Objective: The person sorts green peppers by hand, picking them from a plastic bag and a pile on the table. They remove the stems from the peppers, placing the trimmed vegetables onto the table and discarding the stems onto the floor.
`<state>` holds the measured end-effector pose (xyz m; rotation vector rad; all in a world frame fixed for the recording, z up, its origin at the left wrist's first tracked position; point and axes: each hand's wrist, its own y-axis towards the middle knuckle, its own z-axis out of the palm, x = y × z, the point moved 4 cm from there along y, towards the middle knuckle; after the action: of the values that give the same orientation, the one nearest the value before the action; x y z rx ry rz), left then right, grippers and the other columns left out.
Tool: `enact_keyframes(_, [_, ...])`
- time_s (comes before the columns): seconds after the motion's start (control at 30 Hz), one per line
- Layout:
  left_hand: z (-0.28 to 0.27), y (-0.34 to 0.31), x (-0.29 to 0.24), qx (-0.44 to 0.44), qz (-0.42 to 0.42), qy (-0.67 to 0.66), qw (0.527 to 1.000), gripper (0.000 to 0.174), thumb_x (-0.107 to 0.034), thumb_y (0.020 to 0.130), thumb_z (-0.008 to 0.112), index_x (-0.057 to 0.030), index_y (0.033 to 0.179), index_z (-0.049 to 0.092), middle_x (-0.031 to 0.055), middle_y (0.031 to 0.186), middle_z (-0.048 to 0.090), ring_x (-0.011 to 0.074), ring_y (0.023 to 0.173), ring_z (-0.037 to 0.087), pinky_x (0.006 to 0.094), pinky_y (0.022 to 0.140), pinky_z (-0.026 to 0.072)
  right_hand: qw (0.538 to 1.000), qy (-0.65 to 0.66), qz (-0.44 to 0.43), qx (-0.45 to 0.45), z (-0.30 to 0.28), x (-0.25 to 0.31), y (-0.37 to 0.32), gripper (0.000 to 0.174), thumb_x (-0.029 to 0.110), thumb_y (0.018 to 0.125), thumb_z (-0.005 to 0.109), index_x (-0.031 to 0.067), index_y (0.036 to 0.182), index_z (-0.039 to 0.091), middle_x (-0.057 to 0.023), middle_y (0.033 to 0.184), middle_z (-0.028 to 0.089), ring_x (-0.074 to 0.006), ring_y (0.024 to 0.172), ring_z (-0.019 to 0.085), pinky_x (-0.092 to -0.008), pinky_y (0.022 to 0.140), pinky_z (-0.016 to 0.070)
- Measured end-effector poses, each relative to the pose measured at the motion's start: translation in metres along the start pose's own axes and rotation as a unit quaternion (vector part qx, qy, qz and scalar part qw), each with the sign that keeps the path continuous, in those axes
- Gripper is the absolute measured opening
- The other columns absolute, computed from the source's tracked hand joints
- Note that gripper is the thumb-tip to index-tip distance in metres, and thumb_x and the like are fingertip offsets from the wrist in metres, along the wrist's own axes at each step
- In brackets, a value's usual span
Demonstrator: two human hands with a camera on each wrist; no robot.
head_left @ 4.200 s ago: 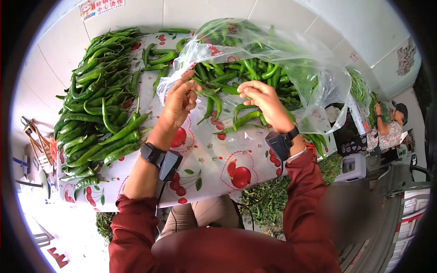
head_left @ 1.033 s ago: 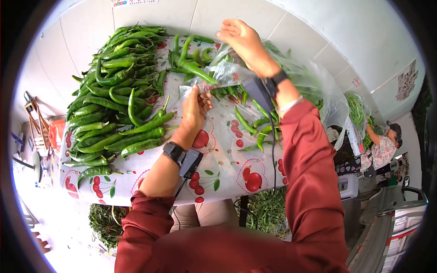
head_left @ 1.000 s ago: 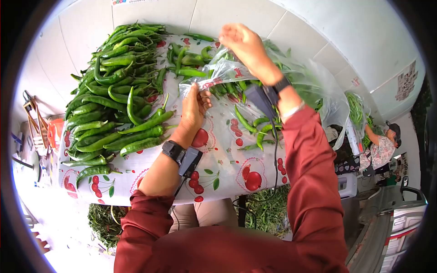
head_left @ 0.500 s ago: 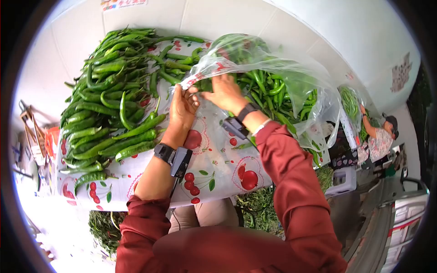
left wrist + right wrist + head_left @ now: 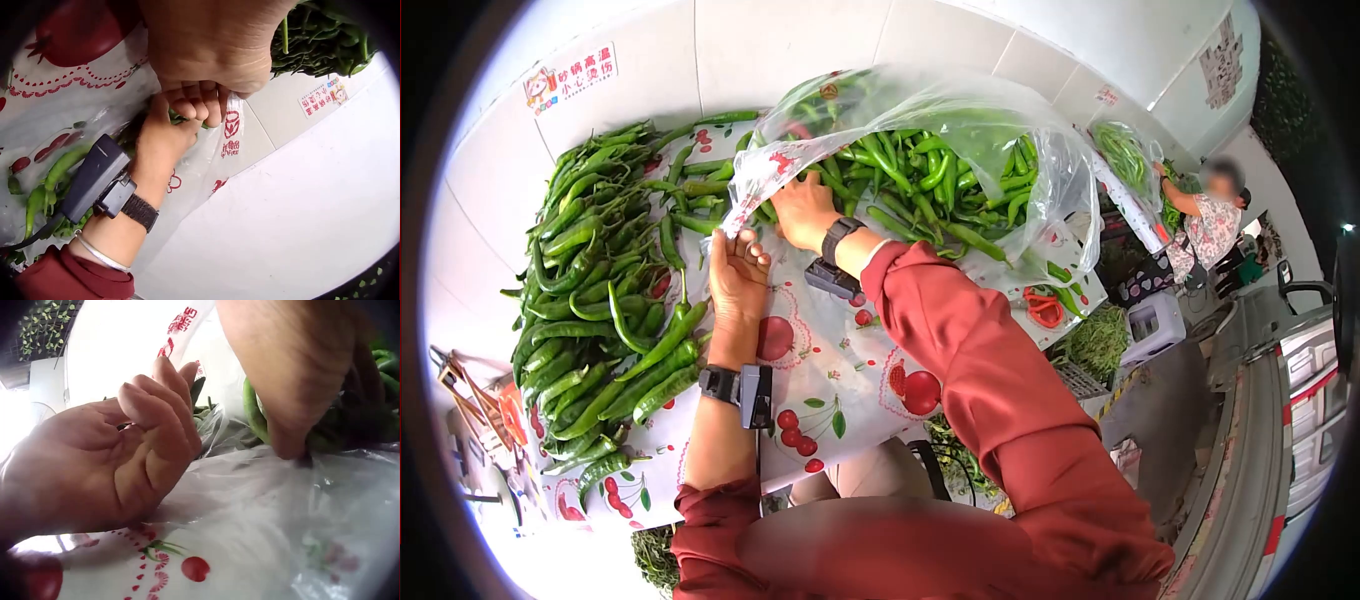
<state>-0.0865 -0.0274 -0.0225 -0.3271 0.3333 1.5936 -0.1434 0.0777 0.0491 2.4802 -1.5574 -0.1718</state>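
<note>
My left hand (image 5: 740, 275) pinches the edge of a clear plastic bag (image 5: 910, 105) with red print, thumb and forefinger together at its left end. Next to it, my right hand (image 5: 805, 212) reaches into the bag's mouth among long green chili peppers (image 5: 940, 172). In the right wrist view, a curved green pepper (image 5: 253, 412) lies close beside the right hand (image 5: 294, 369); the fingertips are hidden, so I cannot tell whether they hold one. The left wrist view has the right hand (image 5: 164, 134) just beyond the curled fingers of the left hand (image 5: 209, 44).
A big pile of green peppers (image 5: 590, 290) covers the left of the flowered tablecloth (image 5: 840, 385). Several loose peppers (image 5: 695, 188) lie between pile and bag. A red-handled object (image 5: 1043, 308) sits at the right edge. Another person (image 5: 1208, 220) is at far right.
My right hand has come down from above the bag's back, past the left hand's side, into the bag's mouth. The left hand keeps its hold on the bag's edge. The head view has shifted right.
</note>
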Motion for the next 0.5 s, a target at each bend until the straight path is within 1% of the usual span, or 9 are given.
enact_keyframes(0.07, [-0.001,0.0,0.0,-0.004,0.002,0.003,1.0,0.029,-0.036,0.092,0.046,-0.009,0.089,0.056,0.0017,0.079,0.06,0.0151,0.065,0.051,0.0287,0.059,0.0429,1.0,0.008,0.0,0.017,0.006,-0.003,0.002,0.068,0.016,0.062,0.071,0.0123,0.124,0.043,-0.0153,0.124,0.042,-0.0403,0.098,0.047,-0.047,0.082,0.0441])
enact_keyframes(0.1, [0.0,0.0,-0.001,-0.005,0.01,0.009,1.0,0.03,-0.037,0.092,0.045,-0.0088,0.09,0.055,0.0015,0.078,0.06,0.0145,0.064,0.052,0.0281,0.059,0.0433,0.999,0.016,-0.015,-0.04,0.006,-0.002,0.001,0.059,0.01,0.067,0.063,0.0123,0.123,0.042,-0.0154,0.119,0.045,-0.0384,0.092,0.05,-0.0464,0.08,0.0438])
enact_keyframes(0.13, [0.001,-0.001,-0.002,-0.005,0.019,0.015,1.0,0.031,-0.038,0.092,0.045,-0.0086,0.09,0.054,0.0014,0.076,0.06,0.0139,0.063,0.052,0.0275,0.059,0.0437,0.999,0.018,-0.017,-0.041,0.01,-0.004,0.001,0.059,0.01,0.067,0.063,0.0123,0.123,0.042,-0.0154,0.119,0.045,-0.0384,0.092,0.05,-0.0464,0.08,0.0438])
enact_keyframes(0.2, [0.0,0.0,-0.002,-0.014,0.02,0.015,1.0,0.031,-0.038,0.091,0.045,-0.0087,0.089,0.054,0.0016,0.077,0.06,0.014,0.064,0.053,0.0274,0.06,0.0447,0.993,0.096,-0.031,-0.053,0.005,-0.006,-0.002,0.06,0.007,0.068,0.061,0.01,0.124,0.04,-0.017,0.122,0.042,-0.0403,0.093,0.049,-0.0455,0.08,0.0441])
enact_keyframes(0.23, [-0.001,0.0,-0.002,-0.023,0.017,0.014,0.999,0.031,-0.039,0.091,0.046,-0.0089,0.089,0.054,0.0019,0.077,0.06,0.014,0.065,0.054,0.0274,0.06,0.0457,0.992,0.11,-0.03,-0.044,0.004,-0.008,-0.004,0.06,0.003,0.067,0.059,0.0086,0.123,0.04,-0.0183,0.122,0.04,-0.0424,0.094,0.049,-0.047,0.081,0.0438])
enact_keyframes(0.37, [-0.009,0.005,0.0,-0.038,0.007,-0.009,0.999,0.03,-0.039,0.09,0.048,-0.0096,0.086,0.053,0.0036,0.078,0.062,0.0147,0.065,0.055,0.028,0.061,0.0483,0.987,0.151,-0.05,-0.033,0.001,-0.011,-0.013,0.058,0.0,0.067,0.055,0.0069,0.123,0.039,-0.0198,0.123,0.039,-0.0448,0.093,0.048,-0.0485,0.082,0.0428])
enact_keyframes(0.47, [-0.008,0.003,0.0,-0.039,0.005,-0.015,0.999,0.028,-0.037,0.089,0.051,-0.0097,0.083,0.055,0.0043,0.08,0.062,0.0165,0.067,0.055,0.0297,0.064,0.0479,0.98,0.182,-0.076,-0.027,-0.002,-0.018,-0.024,0.053,-0.001,0.068,0.054,0.0066,0.12,0.045,-0.0167,0.127,0.038,-0.0433,0.093,0.048,-0.0471,0.084,0.0411])
enact_keyframes(0.5, [-0.009,0.003,0.0,-0.041,0.009,-0.017,0.999,0.028,-0.037,0.089,0.051,-0.0097,0.083,0.055,0.0043,0.08,0.062,0.0165,0.067,0.055,0.0297,0.064,0.0479,0.98,0.174,-0.09,-0.028,-0.002,-0.021,-0.029,0.055,-0.003,0.067,0.054,0.008,0.121,0.046,-0.0151,0.128,0.038,-0.0424,0.094,0.048,-0.0457,0.084,0.0411])
